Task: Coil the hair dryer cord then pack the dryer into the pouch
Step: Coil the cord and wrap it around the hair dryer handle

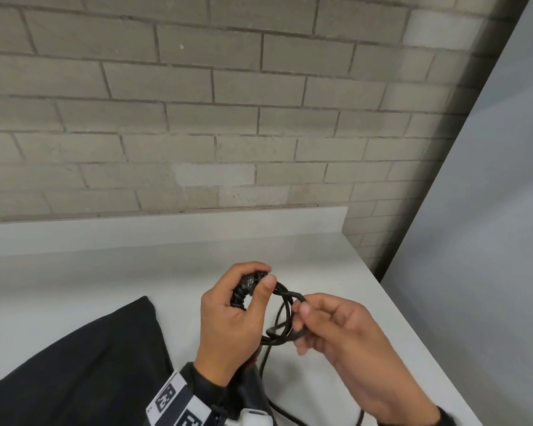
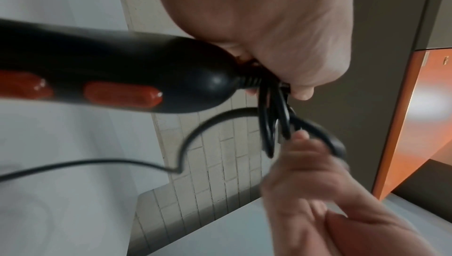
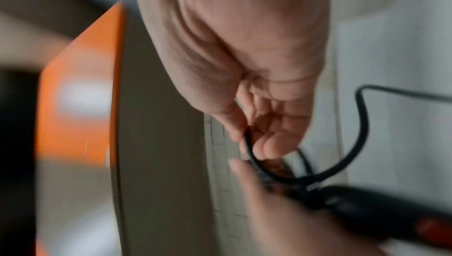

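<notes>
My left hand (image 1: 243,305) grips a bundle of coiled black cord (image 1: 242,295) above the white counter. From it a cord loop (image 1: 285,315) runs to my right hand (image 1: 314,321), which pinches it between thumb and fingers. The black hair dryer (image 2: 110,74), with red-orange buttons, hangs from the cord under my left hand; its handle (image 1: 250,385) shows below the left wrist. Loose cord (image 2: 122,161) trails away to the left. The black pouch (image 1: 83,364) lies flat on the counter at lower left. In the right wrist view the dryer (image 3: 381,210) is blurred and my right hand (image 3: 254,144) holds the cord (image 3: 269,171).
The white counter (image 1: 136,265) ends at a raised back ledge against a grey brick wall (image 1: 197,118). Its right edge runs diagonally beside a grey panel (image 1: 474,241). An orange cabinet door (image 2: 420,115) shows in the wrist views.
</notes>
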{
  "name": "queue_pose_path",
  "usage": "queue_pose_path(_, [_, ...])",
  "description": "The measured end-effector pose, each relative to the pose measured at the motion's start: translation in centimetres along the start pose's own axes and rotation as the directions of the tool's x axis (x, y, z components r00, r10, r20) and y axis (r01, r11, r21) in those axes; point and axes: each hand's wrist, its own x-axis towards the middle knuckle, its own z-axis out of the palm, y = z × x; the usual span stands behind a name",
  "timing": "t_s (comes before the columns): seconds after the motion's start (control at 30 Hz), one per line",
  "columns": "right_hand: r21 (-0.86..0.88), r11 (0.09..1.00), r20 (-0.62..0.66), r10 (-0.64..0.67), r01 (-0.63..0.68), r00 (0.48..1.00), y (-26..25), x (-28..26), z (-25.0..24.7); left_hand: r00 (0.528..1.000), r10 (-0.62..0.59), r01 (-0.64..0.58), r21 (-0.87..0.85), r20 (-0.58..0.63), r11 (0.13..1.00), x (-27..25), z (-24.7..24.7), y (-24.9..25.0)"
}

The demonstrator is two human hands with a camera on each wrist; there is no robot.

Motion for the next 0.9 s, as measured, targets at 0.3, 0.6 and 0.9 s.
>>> queue_pose_path(0.3, [0.293,0.954,0.193,-0.123,0.063,0.973,1.2,-0.5,-0.5,0.995,0.008,-0.007,0.014,-0.099,1.0,0.5,0.4,-0.4])
queue_pose_path(0.6, [-0.442,0.704,0.155,-0.551,0.557,0.82,7.2,-0.7,1.3,0.991,-0.009,0.016,0.05,-0.134,0.999,0.0,0.6,-0.3])
queue_pose_path(0.9, [0.236,0.925,-0.211,-0.251,0.299,0.945,5.1,-2.3,-1.6,0.981,-0.054,0.065,0.057,-0.188,0.996,0.9,-1.1,-0.8])
